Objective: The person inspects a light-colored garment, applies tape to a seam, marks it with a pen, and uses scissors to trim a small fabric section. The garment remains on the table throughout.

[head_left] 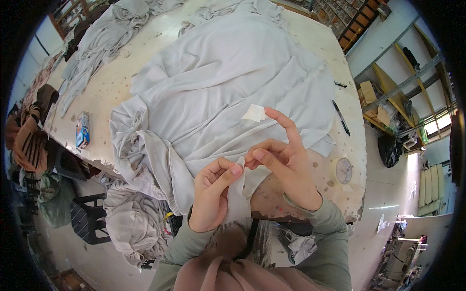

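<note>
A large light grey fabric [233, 58] lies spread in soft folds over the table, its near edge drawn up toward me. My left hand [213, 191] is closed, pinching a narrow strip of this fabric between thumb and fingers; the strip hangs below the hand. Close beside it, my right hand [289, 167] has its thumb and curled fingers at the top of the same edge. Its index finger points up and away, with a small white irregular piece [254, 113], paper or tape, at the fingertip. Exactly what the curled right fingers pinch is partly hidden.
On the pale, worn table [310, 179] are a tape roll [341, 171], a black pen [341, 117], a shorter dark pen [340, 84] and a small blue box [82, 130]. More grey fabric [136, 218] is heaped at lower left by a black chair [90, 218]. Shelves [403, 87] stand right.
</note>
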The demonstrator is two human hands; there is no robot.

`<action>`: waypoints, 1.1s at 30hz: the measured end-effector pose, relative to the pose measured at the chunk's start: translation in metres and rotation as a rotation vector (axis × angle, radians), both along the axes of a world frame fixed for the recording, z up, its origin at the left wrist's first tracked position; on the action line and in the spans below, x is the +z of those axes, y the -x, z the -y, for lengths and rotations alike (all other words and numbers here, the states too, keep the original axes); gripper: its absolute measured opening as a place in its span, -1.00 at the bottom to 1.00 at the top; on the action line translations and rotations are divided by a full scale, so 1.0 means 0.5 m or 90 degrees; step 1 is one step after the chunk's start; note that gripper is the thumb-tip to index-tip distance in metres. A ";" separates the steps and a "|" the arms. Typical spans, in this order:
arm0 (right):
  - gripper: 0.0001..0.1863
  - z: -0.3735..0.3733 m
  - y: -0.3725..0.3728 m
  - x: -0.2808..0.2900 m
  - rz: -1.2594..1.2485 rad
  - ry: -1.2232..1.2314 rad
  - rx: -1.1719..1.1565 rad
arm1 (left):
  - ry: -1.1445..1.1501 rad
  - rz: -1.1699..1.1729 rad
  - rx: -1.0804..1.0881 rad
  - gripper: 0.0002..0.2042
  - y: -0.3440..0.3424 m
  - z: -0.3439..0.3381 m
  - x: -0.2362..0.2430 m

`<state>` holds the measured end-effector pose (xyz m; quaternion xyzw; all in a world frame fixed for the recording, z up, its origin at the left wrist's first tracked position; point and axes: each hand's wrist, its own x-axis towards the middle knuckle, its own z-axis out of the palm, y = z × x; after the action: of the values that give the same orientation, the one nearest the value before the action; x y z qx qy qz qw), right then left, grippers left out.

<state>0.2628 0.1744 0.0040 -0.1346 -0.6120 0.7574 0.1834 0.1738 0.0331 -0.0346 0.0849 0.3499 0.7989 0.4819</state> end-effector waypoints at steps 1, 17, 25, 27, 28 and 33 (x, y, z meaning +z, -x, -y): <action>-0.26 0.000 0.000 -0.001 0.001 -0.020 -0.011 | 0.004 -0.003 0.006 -0.92 0.000 -0.002 -0.003; -0.25 -0.019 0.019 -0.029 0.001 -0.052 -0.058 | 0.068 -0.104 0.055 -0.91 0.017 -0.020 -0.028; -0.20 -0.038 0.030 -0.032 -0.030 -0.224 -0.175 | 0.122 -0.198 0.026 -0.90 0.021 -0.013 -0.026; -0.19 -0.072 0.029 -0.020 -0.050 -0.186 -0.224 | 0.170 -0.248 -0.008 -0.88 0.039 0.003 -0.022; -0.18 -0.090 0.027 -0.014 -0.068 -0.144 -0.248 | 0.187 -0.274 -0.021 -0.88 0.052 0.015 -0.020; -0.15 -0.141 0.016 -0.017 -0.027 -0.092 -0.176 | 0.263 -0.363 -0.013 -0.83 0.106 0.060 -0.029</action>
<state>0.2546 0.2450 -0.0043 -0.1877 -0.6367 0.6815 0.3081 0.1208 0.0030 -0.0493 0.2088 0.6237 0.6507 0.3795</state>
